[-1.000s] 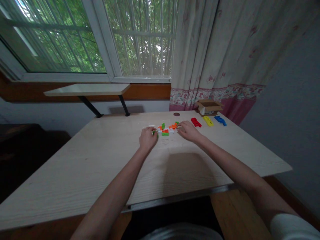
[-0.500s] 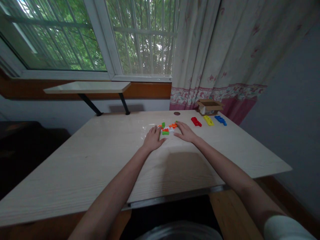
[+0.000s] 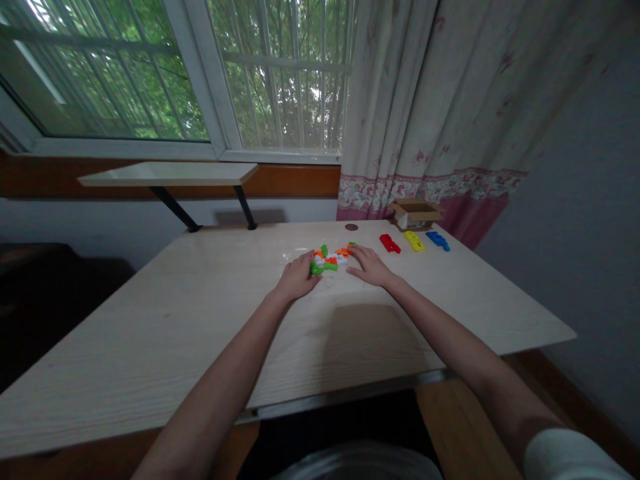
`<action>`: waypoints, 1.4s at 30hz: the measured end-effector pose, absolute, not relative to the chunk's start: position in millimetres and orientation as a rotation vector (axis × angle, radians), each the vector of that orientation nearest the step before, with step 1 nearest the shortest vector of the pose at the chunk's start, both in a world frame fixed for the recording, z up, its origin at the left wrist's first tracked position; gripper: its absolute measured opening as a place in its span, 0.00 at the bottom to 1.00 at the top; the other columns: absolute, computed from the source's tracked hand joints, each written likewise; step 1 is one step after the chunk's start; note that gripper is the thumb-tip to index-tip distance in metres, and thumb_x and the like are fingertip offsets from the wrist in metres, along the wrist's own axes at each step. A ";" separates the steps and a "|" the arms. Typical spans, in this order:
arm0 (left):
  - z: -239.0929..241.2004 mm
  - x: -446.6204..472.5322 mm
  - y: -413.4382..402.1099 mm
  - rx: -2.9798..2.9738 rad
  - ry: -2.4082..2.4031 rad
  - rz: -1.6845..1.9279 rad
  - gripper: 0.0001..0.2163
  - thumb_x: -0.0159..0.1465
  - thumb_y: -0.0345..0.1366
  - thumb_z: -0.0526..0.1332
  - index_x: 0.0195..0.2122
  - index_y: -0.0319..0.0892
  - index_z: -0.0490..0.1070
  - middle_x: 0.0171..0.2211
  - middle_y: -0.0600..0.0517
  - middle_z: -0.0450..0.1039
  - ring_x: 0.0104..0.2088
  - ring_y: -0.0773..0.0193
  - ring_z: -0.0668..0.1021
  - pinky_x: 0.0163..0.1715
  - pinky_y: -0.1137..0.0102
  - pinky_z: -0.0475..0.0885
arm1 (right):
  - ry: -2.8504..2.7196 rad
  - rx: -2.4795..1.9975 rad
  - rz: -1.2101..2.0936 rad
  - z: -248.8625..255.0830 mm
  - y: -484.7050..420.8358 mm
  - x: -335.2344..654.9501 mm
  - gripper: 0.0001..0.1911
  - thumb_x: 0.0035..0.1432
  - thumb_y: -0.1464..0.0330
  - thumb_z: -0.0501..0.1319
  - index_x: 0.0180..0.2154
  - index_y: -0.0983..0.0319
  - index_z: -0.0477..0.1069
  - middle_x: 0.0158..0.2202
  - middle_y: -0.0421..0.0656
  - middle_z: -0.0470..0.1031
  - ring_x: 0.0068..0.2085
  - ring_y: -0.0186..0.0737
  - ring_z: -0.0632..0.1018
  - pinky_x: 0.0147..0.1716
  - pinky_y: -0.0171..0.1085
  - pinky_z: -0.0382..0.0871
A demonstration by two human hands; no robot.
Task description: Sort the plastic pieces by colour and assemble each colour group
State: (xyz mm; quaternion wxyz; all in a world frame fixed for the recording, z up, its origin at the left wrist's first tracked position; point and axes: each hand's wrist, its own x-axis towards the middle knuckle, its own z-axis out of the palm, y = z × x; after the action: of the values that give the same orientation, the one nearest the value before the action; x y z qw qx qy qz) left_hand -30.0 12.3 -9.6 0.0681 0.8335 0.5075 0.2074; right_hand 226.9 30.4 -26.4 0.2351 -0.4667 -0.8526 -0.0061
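A small heap of green, orange and white plastic pieces [image 3: 331, 261] lies on the pale wooden table between my hands. My left hand [image 3: 299, 276] rests at the heap's left edge, fingers stretched forward and thumb apart, beside a green piece [image 3: 317, 269]. On the other side, my right hand [image 3: 369, 265] lies with its fingers spread. Its fingertips are by an orange piece [image 3: 343, 251] and a small green piece [image 3: 353, 244]. The exact shapes of the pieces are too small to make out.
Right of the heap lie a red [image 3: 389, 243], a yellow [image 3: 415, 241] and a blue plastic piece [image 3: 438, 241] in a row. An open cardboard box [image 3: 416, 215] stands behind them. A raised shelf [image 3: 170, 174] on black legs is at the back left of the table [image 3: 200, 320].
My left hand has shifted slightly left, and a green piece beside its thumb now shows. The right hand stays nearly where it was. The view has turned slightly.
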 end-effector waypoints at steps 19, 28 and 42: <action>-11.8 -6.2 16.9 1.508 0.997 1.308 0.18 0.46 0.39 0.68 0.35 0.42 0.64 0.29 0.54 0.73 0.30 0.66 0.75 0.35 0.69 0.67 | -2.255 -0.986 -0.082 -1.8 4.6 205.0 0.26 0.60 0.59 0.54 0.58 0.58 0.58 0.55 0.50 0.66 0.55 0.47 0.65 0.54 0.48 0.58; 9.6 7.5 -6.3 1.192 0.831 1.160 0.22 0.40 0.45 0.72 0.31 0.41 0.65 0.22 0.56 0.72 0.20 0.71 0.71 0.22 0.76 0.61 | -2.196 -0.913 -0.059 -4.8 -7.2 183.2 0.23 0.57 0.57 0.58 0.53 0.56 0.65 0.49 0.47 0.72 0.51 0.46 0.70 0.51 0.47 0.61; 6.0 5.8 -0.4 1.078 0.760 1.189 0.16 0.42 0.42 0.72 0.26 0.36 0.72 0.22 0.53 0.72 0.21 0.73 0.70 0.19 0.78 0.59 | -1.665 -1.014 0.426 -5.8 -3.6 175.9 0.17 0.52 0.58 0.61 0.42 0.58 0.74 0.38 0.45 0.76 0.38 0.42 0.75 0.43 0.45 0.67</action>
State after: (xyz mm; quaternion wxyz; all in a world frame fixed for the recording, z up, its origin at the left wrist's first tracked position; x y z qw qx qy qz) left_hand 5.8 -0.4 6.0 0.6311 0.4709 0.3318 0.5194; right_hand 175.9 -3.6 -5.8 0.5421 -0.4271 -0.7011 0.1793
